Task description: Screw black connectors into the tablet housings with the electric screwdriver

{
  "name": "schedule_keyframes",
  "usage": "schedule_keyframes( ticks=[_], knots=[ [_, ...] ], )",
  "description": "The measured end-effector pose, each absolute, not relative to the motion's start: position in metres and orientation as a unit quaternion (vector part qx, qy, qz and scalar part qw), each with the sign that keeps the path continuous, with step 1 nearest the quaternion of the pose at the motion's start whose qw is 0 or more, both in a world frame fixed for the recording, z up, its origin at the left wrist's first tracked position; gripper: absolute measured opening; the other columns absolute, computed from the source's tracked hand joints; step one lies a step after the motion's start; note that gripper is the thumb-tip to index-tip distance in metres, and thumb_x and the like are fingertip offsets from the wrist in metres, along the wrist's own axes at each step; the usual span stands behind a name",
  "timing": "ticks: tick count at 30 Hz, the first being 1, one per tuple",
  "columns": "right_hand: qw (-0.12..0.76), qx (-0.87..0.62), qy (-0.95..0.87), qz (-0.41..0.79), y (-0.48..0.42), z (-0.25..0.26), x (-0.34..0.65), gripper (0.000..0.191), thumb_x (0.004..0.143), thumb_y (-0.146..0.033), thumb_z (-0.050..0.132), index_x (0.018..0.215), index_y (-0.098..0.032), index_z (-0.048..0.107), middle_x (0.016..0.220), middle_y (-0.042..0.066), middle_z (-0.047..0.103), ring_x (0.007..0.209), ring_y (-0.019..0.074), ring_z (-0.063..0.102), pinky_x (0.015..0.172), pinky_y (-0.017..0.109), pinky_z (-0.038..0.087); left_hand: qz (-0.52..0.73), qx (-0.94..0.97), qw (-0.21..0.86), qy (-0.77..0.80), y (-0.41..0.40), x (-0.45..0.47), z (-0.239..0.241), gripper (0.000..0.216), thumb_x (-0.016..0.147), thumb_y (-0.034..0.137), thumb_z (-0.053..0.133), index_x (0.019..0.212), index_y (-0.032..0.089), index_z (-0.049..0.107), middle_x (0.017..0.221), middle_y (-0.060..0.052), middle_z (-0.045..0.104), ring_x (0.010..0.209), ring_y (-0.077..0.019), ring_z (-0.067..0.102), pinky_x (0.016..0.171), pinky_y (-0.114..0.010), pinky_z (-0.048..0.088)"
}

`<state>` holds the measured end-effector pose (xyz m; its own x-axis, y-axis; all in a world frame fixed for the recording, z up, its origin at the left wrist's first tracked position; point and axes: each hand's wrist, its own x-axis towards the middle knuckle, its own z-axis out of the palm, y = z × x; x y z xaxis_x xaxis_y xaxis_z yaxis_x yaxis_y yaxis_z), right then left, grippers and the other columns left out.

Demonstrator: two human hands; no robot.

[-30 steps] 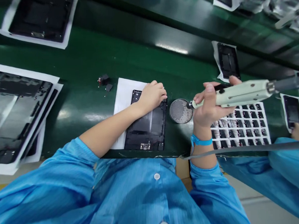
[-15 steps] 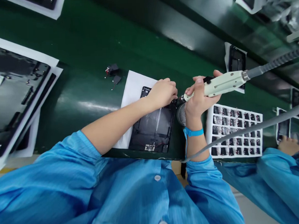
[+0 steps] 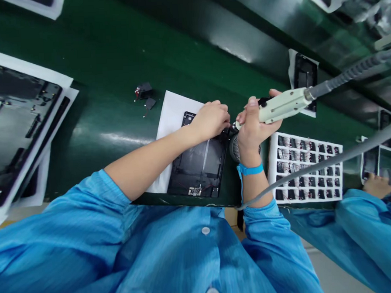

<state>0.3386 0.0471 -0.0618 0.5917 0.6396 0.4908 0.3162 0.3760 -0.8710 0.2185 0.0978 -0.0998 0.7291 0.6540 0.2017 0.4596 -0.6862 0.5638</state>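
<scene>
My right hand (image 3: 252, 128) is wrapped around a pale green electric screwdriver (image 3: 287, 105), whose nose points left at the upper right corner of an opened tablet housing (image 3: 199, 166). Its tip is hard to make out against the dark parts. My left hand (image 3: 211, 120) rests over the upper part of the housing. Its fingers are curled together at that same corner, and whatever they hold is hidden. The black housing lies on a white sheet (image 3: 164, 122), with a small circuit board (image 3: 194, 191) at its near edge. Below my right hand is a round metal mesh object (image 3: 234, 149), partly covered.
A white tray (image 3: 273, 171) of small black wired parts lies to the right. Loose black parts (image 3: 144, 90) sit behind the sheet. Stacked housings (image 3: 13, 121) stand at left. The screwdriver's ribbed cord (image 3: 349, 75) and a grey cable (image 3: 315, 173) cross the right side, where a co-worker's hand (image 3: 377, 186) shows.
The screwdriver and my right hand have shifted slightly left, closer to my left fingers. My left hand stays at the housing's corner. The whole view has moved a little.
</scene>
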Motion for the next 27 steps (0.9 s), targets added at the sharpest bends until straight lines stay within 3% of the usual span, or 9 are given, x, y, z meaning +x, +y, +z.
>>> schedule_keyframes(
  ticks=[5, 8, 10, 13, 18, 22, 27],
  knots=[
    [0.723, -0.547, -0.419, 0.046, 0.013, -0.028, 0.364, 0.05, 0.097, -0.04, 0.076, 0.139, -0.031, 0.051, 0.099, -0.005, 0.069, 0.053, 0.0069, 0.053, 0.066, 0.034, 0.068, 0.226, 0.889, 0.256, 0.306, 0.103, 0.221, -0.112, 0.02, 0.107, 0.03, 0.076, 0.101, 0.021, 0.092, 0.101, -0.011, 0.081, 0.108, -0.0313, 0.071, 0.097, -0.046, 0.051],
    [0.726, -0.564, -0.392, 0.007, -0.018, -0.024, 0.382, 0.038, 0.096, -0.039, 0.076, 0.127, -0.031, 0.055, 0.08, -0.01, 0.058, 0.047, 0.0069, 0.043, 0.053, 0.026, 0.056, 0.23, 0.882, 0.27, 0.311, 0.105, 0.222, -0.118, 0.02, 0.107, 0.034, 0.078, 0.102, 0.023, 0.093, 0.103, -0.011, 0.081, 0.111, -0.0329, 0.071, 0.103, -0.049, 0.051],
    [0.714, -0.588, -0.38, 0.0, -0.034, -0.031, 0.39, 0.035, 0.094, -0.038, 0.075, 0.122, -0.031, 0.056, 0.077, -0.009, 0.058, 0.047, 0.008, 0.04, 0.048, 0.026, 0.049, 0.227, 0.88, 0.275, 0.313, 0.105, 0.222, -0.119, 0.021, 0.108, 0.035, 0.077, 0.104, 0.022, 0.094, 0.105, -0.012, 0.082, 0.113, -0.0332, 0.07, 0.105, -0.05, 0.05],
    [0.695, -0.614, -0.374, -0.013, -0.045, -0.045, 0.396, 0.036, 0.093, -0.042, 0.074, 0.122, -0.03, 0.056, 0.09, -0.005, 0.067, 0.049, 0.0073, 0.042, 0.047, 0.028, 0.05, 0.219, 0.882, 0.276, 0.312, 0.105, 0.221, -0.117, 0.023, 0.109, 0.035, 0.074, 0.107, 0.022, 0.094, 0.107, -0.011, 0.081, 0.114, -0.0326, 0.069, 0.106, -0.049, 0.05],
    [0.687, -0.622, -0.376, -0.019, -0.045, -0.053, 0.395, 0.034, 0.102, -0.043, 0.067, 0.132, -0.033, 0.054, 0.1, -0.003, 0.066, 0.05, 0.0062, 0.038, 0.047, 0.028, 0.051, 0.202, 0.885, 0.279, 0.315, 0.106, 0.219, -0.116, 0.027, 0.11, 0.038, 0.072, 0.118, 0.024, 0.093, 0.115, -0.011, 0.081, 0.119, -0.0336, 0.067, 0.111, -0.051, 0.047],
    [0.675, -0.637, -0.373, -0.008, -0.044, -0.055, 0.394, 0.033, 0.101, -0.043, 0.067, 0.129, -0.033, 0.054, 0.099, -0.003, 0.066, 0.051, 0.008, 0.041, 0.051, 0.031, 0.056, 0.208, 0.879, 0.288, 0.317, 0.106, 0.22, -0.118, 0.026, 0.11, 0.038, 0.072, 0.113, 0.024, 0.094, 0.111, -0.011, 0.08, 0.116, -0.0329, 0.067, 0.106, -0.05, 0.047],
    [0.682, -0.637, -0.36, 0.016, -0.045, -0.058, 0.394, 0.035, 0.095, -0.043, 0.072, 0.123, -0.033, 0.053, 0.089, -0.005, 0.065, 0.05, 0.0078, 0.042, 0.051, 0.029, 0.05, 0.236, 0.872, 0.293, 0.313, 0.107, 0.22, -0.122, 0.027, 0.109, 0.043, 0.075, 0.111, 0.025, 0.094, 0.102, -0.01, 0.079, 0.111, -0.0323, 0.066, 0.101, -0.048, 0.049]
  ],
)
